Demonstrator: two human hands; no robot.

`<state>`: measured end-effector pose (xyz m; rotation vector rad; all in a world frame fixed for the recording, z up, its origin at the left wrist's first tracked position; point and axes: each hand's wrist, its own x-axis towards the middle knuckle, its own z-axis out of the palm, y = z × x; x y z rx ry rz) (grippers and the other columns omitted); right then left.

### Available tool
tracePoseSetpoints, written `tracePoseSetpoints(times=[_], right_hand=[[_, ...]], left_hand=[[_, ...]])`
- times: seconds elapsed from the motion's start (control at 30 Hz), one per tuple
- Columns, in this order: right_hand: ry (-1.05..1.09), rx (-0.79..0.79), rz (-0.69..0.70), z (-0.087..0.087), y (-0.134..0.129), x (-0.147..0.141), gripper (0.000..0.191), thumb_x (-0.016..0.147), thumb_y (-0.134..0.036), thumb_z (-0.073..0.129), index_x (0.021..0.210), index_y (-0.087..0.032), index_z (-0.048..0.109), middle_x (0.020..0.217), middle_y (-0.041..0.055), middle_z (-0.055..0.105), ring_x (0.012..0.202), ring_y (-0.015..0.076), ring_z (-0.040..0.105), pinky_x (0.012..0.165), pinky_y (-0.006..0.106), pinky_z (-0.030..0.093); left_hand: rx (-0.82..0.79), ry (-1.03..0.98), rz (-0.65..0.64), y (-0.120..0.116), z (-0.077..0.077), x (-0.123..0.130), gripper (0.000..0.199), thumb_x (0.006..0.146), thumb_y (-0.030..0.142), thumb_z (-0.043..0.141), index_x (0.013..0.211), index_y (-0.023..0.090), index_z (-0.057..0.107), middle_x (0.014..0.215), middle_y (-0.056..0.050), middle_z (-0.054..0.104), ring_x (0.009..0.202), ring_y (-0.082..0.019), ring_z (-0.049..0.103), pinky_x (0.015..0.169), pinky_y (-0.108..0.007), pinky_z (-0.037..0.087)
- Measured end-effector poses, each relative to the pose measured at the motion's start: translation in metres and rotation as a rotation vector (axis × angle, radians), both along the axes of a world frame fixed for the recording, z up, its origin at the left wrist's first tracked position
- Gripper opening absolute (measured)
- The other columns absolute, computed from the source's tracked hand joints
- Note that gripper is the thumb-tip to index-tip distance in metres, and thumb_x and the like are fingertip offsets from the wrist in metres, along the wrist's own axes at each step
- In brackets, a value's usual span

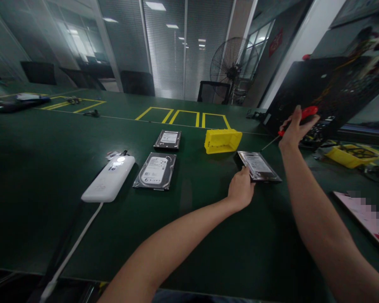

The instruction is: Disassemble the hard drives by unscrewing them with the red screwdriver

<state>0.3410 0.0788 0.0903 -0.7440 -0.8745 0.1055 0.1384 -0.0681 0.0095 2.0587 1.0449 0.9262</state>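
Observation:
On the right side of the green table lies a hard drive, and my left hand grips its near left edge with closed fingers. Above and to the right, my right hand is wrapped round the red handle of a screwdriver. The screwdriver's thin shaft points down and left, its tip at the drive's far edge; whether it touches a screw is too small to tell. A yellow bin sits just behind the drive. Two more drives, a smaller one and a larger one, lie left of centre.
A white power bank with a cable lies at the left. A black computer case stands at the right, near another yellow bin with cables. A pink flat object lies at the right edge. Yellow tape marks the far table.

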Motion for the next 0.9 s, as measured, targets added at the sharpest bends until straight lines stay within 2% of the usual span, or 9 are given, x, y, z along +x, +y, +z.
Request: tracePoseSetpoints(times=[0.4, 0.53, 0.63, 0.77, 0.9], right_hand=[[0.0, -0.047, 0.017, 0.001, 0.001, -0.003, 0.029, 0.085, -0.034, 0.053, 0.091, -0.026, 0.026, 0.055, -0.0121, 0.04, 0.038, 0.0067, 0.035, 0.033, 0.018, 0.024], [-0.008, -0.104, 0.021, 0.005, 0.006, 0.004, 0.023, 0.082, -0.031, 0.057, 0.088, -0.023, 0.037, 0.059, -0.0095, 0.042, 0.042, 0.0065, 0.04, 0.039, 0.02, 0.033], [-0.025, -0.186, 0.089, 0.009, 0.011, 0.011, 0.012, 0.085, -0.031, 0.052, 0.086, -0.02, 0.046, 0.064, -0.0057, 0.047, 0.045, 0.007, 0.044, 0.046, 0.023, 0.041], [-0.044, -0.206, 0.184, 0.011, 0.014, 0.015, 0.004, 0.091, -0.026, 0.038, 0.093, -0.024, 0.035, 0.063, -0.0075, 0.051, 0.044, 0.009, 0.046, 0.048, 0.024, 0.042], [-0.011, -0.175, 0.127, 0.01, 0.014, 0.014, 0.023, 0.087, -0.025, 0.049, 0.089, -0.025, 0.027, 0.061, -0.0103, 0.051, 0.042, 0.0085, 0.044, 0.045, 0.021, 0.038]], left_hand=[[-0.01, 0.0, -0.015, -0.001, 0.002, -0.002, 0.052, 0.083, 0.006, 0.053, 0.133, 0.015, 0.04, 0.133, -0.012, 0.052, 0.12, -0.023, 0.051, 0.103, -0.035, 0.041], [-0.008, -0.008, -0.014, 0.0, 0.0, -0.001, 0.051, 0.084, 0.007, 0.054, 0.132, 0.016, 0.041, 0.135, -0.012, 0.05, 0.122, -0.023, 0.05, 0.103, -0.036, 0.041], [-0.006, -0.005, -0.01, 0.001, -0.001, 0.0, 0.052, 0.084, 0.009, 0.054, 0.133, 0.017, 0.04, 0.137, -0.012, 0.048, 0.123, -0.023, 0.049, 0.104, -0.037, 0.04], [-0.006, -0.003, -0.02, 0.001, -0.002, 0.0, 0.052, 0.084, 0.009, 0.054, 0.134, 0.016, 0.039, 0.136, -0.013, 0.049, 0.122, -0.023, 0.049, 0.104, -0.036, 0.04], [-0.002, 0.001, -0.007, 0.001, 0.0, 0.0, 0.05, 0.084, 0.009, 0.053, 0.132, 0.013, 0.041, 0.135, -0.013, 0.05, 0.122, -0.024, 0.05, 0.103, -0.036, 0.041]])
